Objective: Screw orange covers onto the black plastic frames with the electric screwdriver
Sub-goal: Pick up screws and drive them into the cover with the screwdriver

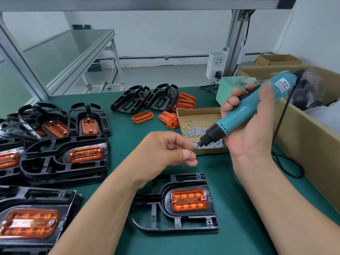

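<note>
Right grip (248, 126) is wrapped round the teal screwdriver (241, 113), bit tilted down-left; left grip (165, 150) pinches a screw (192, 149) at the bit's tip; the frame (184, 223) with its cover (189, 199) lies on the worktop (114, 129) just below both grips, untouched; screw box (198, 110) sits behind the tip; finished stacks (60, 157) lie left of the left grip; loose covers (142, 116) beyond.
</note>
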The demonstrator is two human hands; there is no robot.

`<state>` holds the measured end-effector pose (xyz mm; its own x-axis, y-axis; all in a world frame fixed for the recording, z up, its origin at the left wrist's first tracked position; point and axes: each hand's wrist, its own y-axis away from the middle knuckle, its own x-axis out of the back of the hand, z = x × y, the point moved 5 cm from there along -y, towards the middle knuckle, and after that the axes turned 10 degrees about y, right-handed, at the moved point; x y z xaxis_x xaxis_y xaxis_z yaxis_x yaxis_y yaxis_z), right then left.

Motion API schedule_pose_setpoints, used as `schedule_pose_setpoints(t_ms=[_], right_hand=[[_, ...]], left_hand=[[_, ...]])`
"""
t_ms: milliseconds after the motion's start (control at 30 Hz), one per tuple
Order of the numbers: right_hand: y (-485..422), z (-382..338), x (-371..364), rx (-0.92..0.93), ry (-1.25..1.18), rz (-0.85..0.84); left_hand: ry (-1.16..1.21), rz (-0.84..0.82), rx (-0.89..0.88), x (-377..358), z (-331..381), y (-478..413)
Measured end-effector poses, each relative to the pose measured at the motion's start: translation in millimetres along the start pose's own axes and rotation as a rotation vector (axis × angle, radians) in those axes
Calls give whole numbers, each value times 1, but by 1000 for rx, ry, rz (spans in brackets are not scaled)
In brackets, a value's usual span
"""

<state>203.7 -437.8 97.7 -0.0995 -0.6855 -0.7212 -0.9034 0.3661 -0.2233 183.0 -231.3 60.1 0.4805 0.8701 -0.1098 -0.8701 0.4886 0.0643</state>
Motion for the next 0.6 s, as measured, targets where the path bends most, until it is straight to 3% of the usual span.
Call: schedule_pose_setpoints(t_ms=[233, 333, 600], right_hand=[[-4, 9, 8, -68, 65, 121], [-4, 9, 7, -53, 84, 75], [2, 2, -1, -20, 11, -37]], left_hand=[[-254, 132, -115, 2, 4, -3], [-309, 64, -89, 0, 2, -3], [-149, -29, -35, -1, -1, -1]])
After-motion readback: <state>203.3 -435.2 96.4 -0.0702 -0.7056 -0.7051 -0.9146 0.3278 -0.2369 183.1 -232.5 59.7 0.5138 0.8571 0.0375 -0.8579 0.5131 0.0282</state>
